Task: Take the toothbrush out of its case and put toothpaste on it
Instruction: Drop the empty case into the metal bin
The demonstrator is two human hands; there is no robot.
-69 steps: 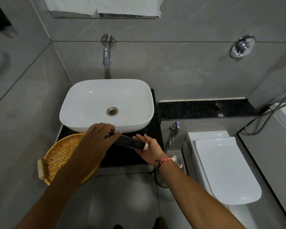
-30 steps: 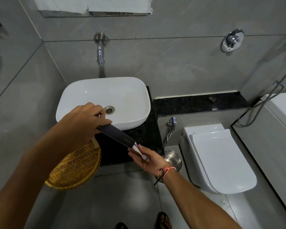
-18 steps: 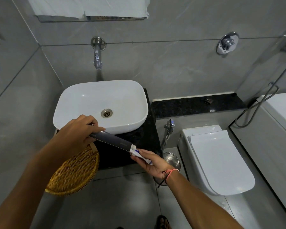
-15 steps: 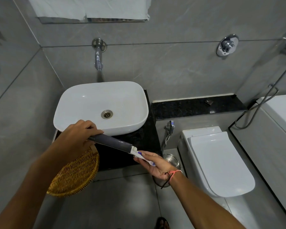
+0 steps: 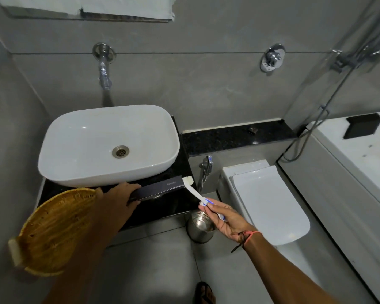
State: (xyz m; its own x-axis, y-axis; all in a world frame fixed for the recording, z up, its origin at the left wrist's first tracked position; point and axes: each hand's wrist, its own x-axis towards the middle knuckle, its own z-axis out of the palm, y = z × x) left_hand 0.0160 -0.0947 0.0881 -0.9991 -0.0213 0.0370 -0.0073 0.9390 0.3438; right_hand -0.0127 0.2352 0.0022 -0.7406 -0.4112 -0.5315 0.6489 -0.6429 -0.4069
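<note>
A long dark toothbrush case [image 5: 160,189] lies nearly level over the black counter [image 5: 162,209], its open end with a white flap pointing right. My left hand [image 5: 116,205] grips its left end. A white toothbrush with blue marks [image 5: 196,195] sticks out of the open end, its head still at the case's mouth. My right hand [image 5: 225,218] pinches the handle end, below and right of the case. No toothpaste is in view.
A white basin [image 5: 108,145] stands on the counter under a wall tap [image 5: 104,77]. A wicker basket [image 5: 53,231] hangs over the counter's left front edge. A steel bin [image 5: 201,227] sits on the floor below my right hand, beside a closed white toilet [image 5: 268,200].
My right hand has drawn the toothbrush most of the way out of the case, toward the lower right. My left hand has lowered the case to the counter.
</note>
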